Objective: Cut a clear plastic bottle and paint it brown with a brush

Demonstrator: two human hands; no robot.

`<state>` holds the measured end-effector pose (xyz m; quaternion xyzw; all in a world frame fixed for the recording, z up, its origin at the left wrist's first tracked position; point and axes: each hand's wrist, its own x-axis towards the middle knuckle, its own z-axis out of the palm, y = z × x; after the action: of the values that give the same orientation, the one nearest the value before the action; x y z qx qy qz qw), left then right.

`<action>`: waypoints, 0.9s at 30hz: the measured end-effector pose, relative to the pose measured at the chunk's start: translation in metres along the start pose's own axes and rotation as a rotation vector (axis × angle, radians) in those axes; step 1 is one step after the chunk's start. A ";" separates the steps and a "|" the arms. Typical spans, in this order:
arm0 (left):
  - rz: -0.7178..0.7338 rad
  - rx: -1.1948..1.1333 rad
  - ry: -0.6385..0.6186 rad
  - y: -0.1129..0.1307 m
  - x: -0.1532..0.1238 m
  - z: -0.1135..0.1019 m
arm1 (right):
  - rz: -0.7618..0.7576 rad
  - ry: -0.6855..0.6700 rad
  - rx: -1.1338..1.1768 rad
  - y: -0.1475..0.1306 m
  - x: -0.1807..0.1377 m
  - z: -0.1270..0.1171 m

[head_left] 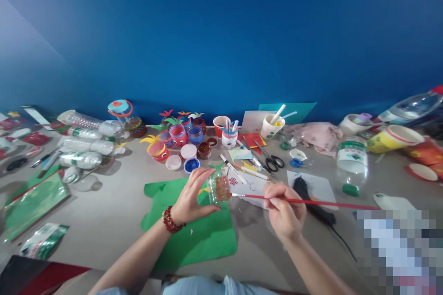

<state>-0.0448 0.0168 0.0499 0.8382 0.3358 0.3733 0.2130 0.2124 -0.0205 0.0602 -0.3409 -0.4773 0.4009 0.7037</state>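
My left hand (192, 196), with a red bead bracelet at the wrist, is closed round a small clear plastic bottle piece (218, 189) that is partly painted brown. My right hand (284, 209) pinches a long red-handled paintbrush (304, 201). The brush tip touches the brown patch on the bottle piece. Both hands hover above a green paper sheet (194, 235) on the grey table (114, 212).
Open paint pots (191, 164) and painted bottle-bottom figures (158, 149) stand behind the hands. Scissors (273, 161), markers, paper cups (272, 125) and clear bottles (351, 159) crowd the back and right. More bottles (88, 145) lie left. A black glue gun (311, 203) lies right of my hand.
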 end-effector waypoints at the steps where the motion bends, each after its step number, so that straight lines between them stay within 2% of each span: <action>1: -0.002 0.000 -0.002 0.000 0.000 0.000 | 0.015 -0.019 -0.001 0.000 -0.001 0.001; 5: -0.001 -0.011 -0.003 0.001 -0.001 0.001 | 0.066 -0.061 -0.042 0.003 -0.004 0.001; 12: -0.018 -0.049 -0.006 0.000 -0.001 0.001 | -0.044 0.153 0.001 -0.003 0.009 -0.005; 18: -0.023 -0.062 0.003 -0.002 -0.004 0.002 | 0.053 0.181 -0.039 -0.002 0.011 0.000; 23: -0.009 -0.055 -0.014 -0.001 -0.006 0.005 | -0.049 0.049 -0.264 0.007 0.004 -0.006; 27: 0.007 -0.024 -0.018 0.002 -0.007 0.007 | -0.124 -0.258 -0.596 0.003 0.007 -0.009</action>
<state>-0.0420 0.0102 0.0432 0.8400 0.3267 0.3703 0.2246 0.2219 -0.0142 0.0572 -0.4485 -0.6788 0.2397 0.5298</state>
